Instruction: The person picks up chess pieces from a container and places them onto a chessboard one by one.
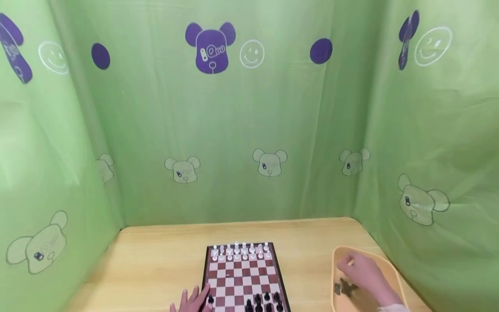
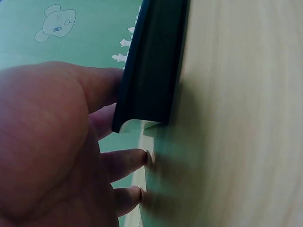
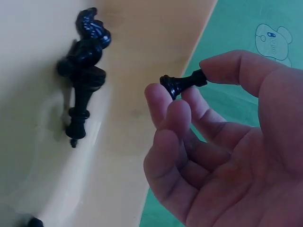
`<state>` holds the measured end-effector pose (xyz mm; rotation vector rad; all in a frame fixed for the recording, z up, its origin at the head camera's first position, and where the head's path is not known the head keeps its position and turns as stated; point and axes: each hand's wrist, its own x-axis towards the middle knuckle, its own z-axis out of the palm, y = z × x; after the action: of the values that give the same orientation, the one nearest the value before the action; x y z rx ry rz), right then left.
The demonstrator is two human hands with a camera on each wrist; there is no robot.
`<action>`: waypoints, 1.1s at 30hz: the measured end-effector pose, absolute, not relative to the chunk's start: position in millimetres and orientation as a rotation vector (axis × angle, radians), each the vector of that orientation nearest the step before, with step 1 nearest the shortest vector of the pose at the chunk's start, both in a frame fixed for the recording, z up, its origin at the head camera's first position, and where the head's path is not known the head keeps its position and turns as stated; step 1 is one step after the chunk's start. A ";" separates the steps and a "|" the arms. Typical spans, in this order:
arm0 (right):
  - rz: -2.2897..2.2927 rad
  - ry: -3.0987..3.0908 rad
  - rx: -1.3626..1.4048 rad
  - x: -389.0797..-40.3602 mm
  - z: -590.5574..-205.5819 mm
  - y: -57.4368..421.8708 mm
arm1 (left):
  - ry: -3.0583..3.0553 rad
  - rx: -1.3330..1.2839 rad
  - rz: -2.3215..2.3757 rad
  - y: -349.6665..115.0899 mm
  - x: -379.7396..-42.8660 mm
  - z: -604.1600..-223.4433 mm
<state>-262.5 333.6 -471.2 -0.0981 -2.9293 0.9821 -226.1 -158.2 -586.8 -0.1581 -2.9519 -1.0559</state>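
Observation:
My right hand [image 1: 362, 271], above the peach tray [image 1: 334, 268], pinches a black rook [image 3: 182, 84] between thumb and fingertips, with the piece tilted on its side. Below it in the tray lie several black chess pieces [image 3: 81, 104], one on another. At the left edge of the chessboard [image 1: 230, 281] rests my left hand [image 1: 191, 301], fingers spread and relaxed. A black pawn [image 1: 210, 299] stands on the board close to its index finger and thumb. In the left wrist view, the fingers touch the dark board side [image 2: 154, 61] and reach the table.
Two rows of white pieces [image 1: 237, 251] stand at the board's far end. Several black pieces [image 1: 258, 303] stand at its near right. The wooden table [image 1: 163, 255] is walled by green curtains [image 1: 234, 117] at the back and both sides.

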 end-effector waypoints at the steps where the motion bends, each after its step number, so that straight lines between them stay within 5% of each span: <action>1: 0.980 -2.924 -0.087 -265.6 -466.5 332.8 | -2.973 -0.101 -1.061 -157.2 -226.1 -571.1; 8: 0.850 -2.913 -0.051 -279.7 -433.1 330.7 | -2.975 -0.120 -1.070 -151.9 -230.2 -507.9; 33: 1.128 -2.356 0.065 -234.7 -393.9 267.1 | -3.047 -0.070 -1.103 -144.8 -201.6 -529.0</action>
<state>-234.7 267.1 -393.9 0.0652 -2.3563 1.1284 -201.6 -144.8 -529.0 -0.0703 -3.0471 -1.1031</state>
